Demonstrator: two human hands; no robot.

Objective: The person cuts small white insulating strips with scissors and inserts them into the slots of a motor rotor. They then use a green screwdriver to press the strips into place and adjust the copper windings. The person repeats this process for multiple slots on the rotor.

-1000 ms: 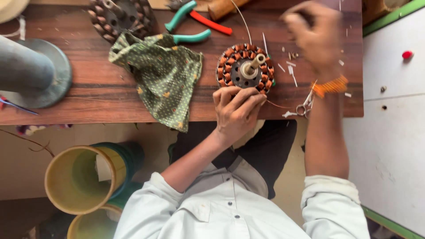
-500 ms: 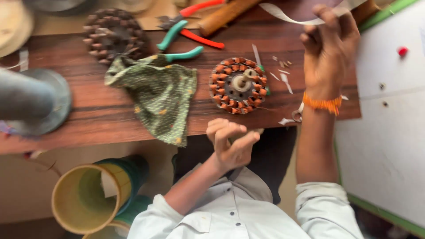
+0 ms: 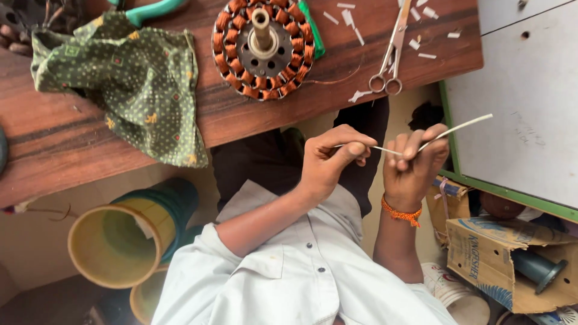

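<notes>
Left hand: my left hand (image 3: 330, 161) is curled below the bench edge, thumb and forefinger pinching one end of a thin white strip (image 3: 457, 127).
Right hand: my right hand (image 3: 415, 159), with an orange thread band (image 3: 400, 212) at the wrist, has its fingers folded in and nips the same strip further along.
Strip: narrow, flat, pale and stiff-looking; it runs from my left fingers through my right and sticks out slanting up to the right, over the edge of the white board (image 3: 530, 102).
Bench: a dark brown wooden top (image 3: 253, 117) with streaky grain, just above both hands.
Stator: a round motor core (image 3: 263, 47) lies flat on the bench, ringed with glossy copper-orange wire coils, a metal shaft standing at its centre.
Cloth: a green dotted rag (image 3: 129, 81), crumpled and soft, hangs over the front edge of the bench.
Scissors: small steel scissors (image 3: 390, 57) lie near the bench edge among short white offcuts (image 3: 349, 17).
Spool: a large yellow hollow bobbin (image 3: 117, 244) lies on its side under the bench; its bore shows only a pale scrap inside.
Box: a torn cardboard box (image 3: 500, 256) at lower right holds a dark teal spool (image 3: 539, 268).
</notes>
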